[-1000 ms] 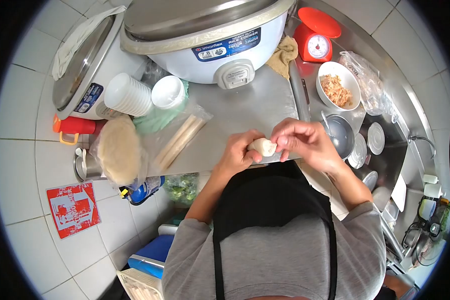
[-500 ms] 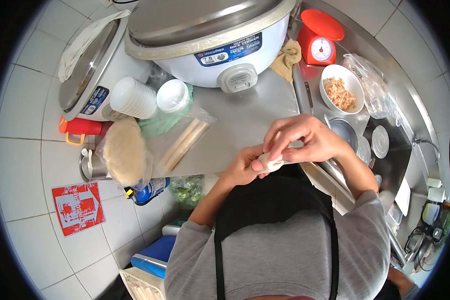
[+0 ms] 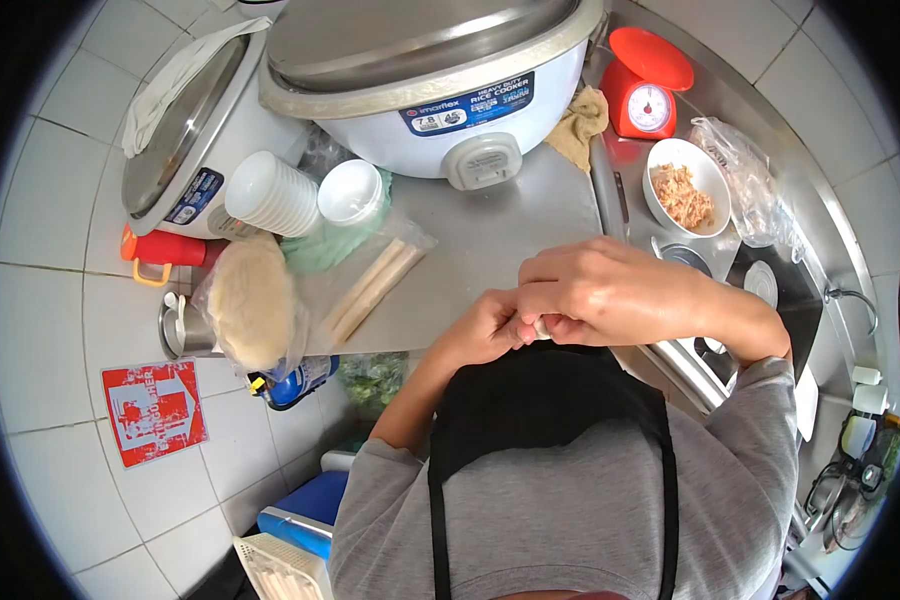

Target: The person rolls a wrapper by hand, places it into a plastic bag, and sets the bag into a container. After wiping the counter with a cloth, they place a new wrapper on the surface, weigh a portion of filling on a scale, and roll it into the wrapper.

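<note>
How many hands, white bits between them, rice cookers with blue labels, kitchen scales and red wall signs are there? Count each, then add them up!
Hands: 2 (left hand, right hand)
White bit between them: 1
Blue-labelled rice cookers: 2 (middle cooker, left cooker)
Kitchen scale: 1
Red wall sign: 1
Total: 7

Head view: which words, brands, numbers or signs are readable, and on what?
"imarflex": large rice cooker's label.
"HEAVY DUTY RICE COOKER": same label.
"7.8", "45": same label.
"...GUISHER": red wall sign; other letters unclear.
Too small or blurred: smaller cooker's label, red scale's dial, large cooker's panel.
</note>
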The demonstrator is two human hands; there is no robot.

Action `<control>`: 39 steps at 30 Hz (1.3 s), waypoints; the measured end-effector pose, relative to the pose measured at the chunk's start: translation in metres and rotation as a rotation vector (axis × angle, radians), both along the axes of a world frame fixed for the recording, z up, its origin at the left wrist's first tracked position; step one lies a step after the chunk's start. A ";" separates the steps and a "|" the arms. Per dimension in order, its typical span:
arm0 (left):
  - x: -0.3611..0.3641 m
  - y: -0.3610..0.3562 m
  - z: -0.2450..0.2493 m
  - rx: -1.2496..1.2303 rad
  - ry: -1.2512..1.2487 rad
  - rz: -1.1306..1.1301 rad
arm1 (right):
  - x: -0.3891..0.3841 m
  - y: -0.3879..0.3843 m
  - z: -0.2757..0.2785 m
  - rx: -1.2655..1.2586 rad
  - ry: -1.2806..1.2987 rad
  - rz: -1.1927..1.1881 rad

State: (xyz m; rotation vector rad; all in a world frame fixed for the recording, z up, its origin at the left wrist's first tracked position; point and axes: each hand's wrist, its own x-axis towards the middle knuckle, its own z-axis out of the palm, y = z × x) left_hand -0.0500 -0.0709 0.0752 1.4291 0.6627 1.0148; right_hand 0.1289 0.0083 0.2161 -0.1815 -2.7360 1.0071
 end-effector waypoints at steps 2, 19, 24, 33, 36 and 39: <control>0.000 0.001 0.005 -0.003 -0.026 0.004 | -0.002 0.002 0.004 -0.034 -0.011 0.019; -0.005 0.009 -0.006 0.061 0.004 0.030 | -0.017 0.013 0.011 -0.033 -0.148 0.110; -0.011 0.010 0.009 -0.171 -0.112 -0.044 | -0.016 0.028 0.016 -0.158 -0.214 -0.014; -0.005 0.013 0.013 -0.108 -0.116 0.017 | -0.010 0.032 0.010 -0.081 -0.079 -0.015; -0.006 0.015 0.011 -0.084 -0.070 0.042 | -0.007 0.022 0.026 -0.027 -0.116 -0.168; 0.000 0.014 0.018 -0.071 -0.028 0.160 | -0.011 0.010 0.013 0.152 -0.022 -0.173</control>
